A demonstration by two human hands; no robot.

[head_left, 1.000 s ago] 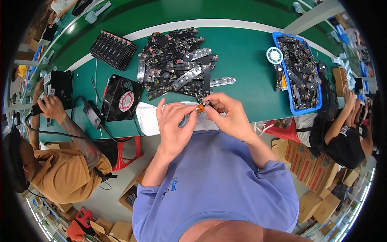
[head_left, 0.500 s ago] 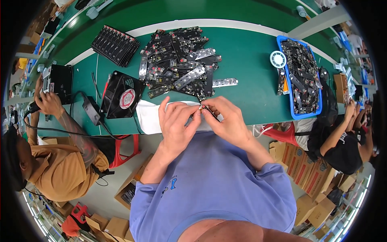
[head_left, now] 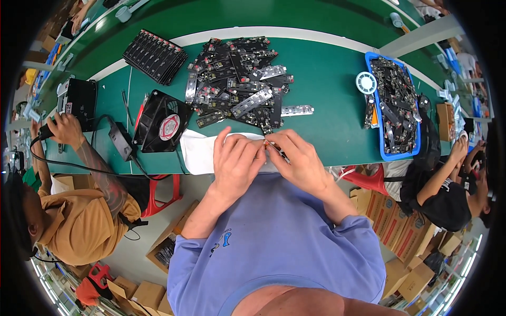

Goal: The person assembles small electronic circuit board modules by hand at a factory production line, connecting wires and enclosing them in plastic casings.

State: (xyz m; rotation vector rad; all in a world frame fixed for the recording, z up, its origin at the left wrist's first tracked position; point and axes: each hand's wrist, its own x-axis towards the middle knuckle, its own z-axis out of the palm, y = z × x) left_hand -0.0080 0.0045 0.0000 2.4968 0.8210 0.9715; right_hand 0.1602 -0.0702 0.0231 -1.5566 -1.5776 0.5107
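At the near edge of the green bench, my two hands meet over a narrow black circuit board [head_left: 284, 155], mostly hidden by my fingers. My right hand [head_left: 303, 160] is closed around its length. Thumb and forefinger of my left hand [head_left: 236, 163] pinch at its left end, where a small reddish part shows. Just beyond my fingertips lies a loose pile of similar black and silver circuit boards [head_left: 237, 84]. A white cloth [head_left: 197, 152] lies flat beside my left hand.
Left of the pile stand a black fan [head_left: 163, 124], a power adapter [head_left: 121, 139] and neatly stacked boards [head_left: 154, 57]. To the right, a blue tray [head_left: 417, 134] is full of boards, with a round pale-blue fan [head_left: 366, 82] at its edge. Co-workers sit on both sides.
My hands stay together at the board, with small finger shifts; less of the board shows now. The co-worker's hand on the left has moved over the black box.
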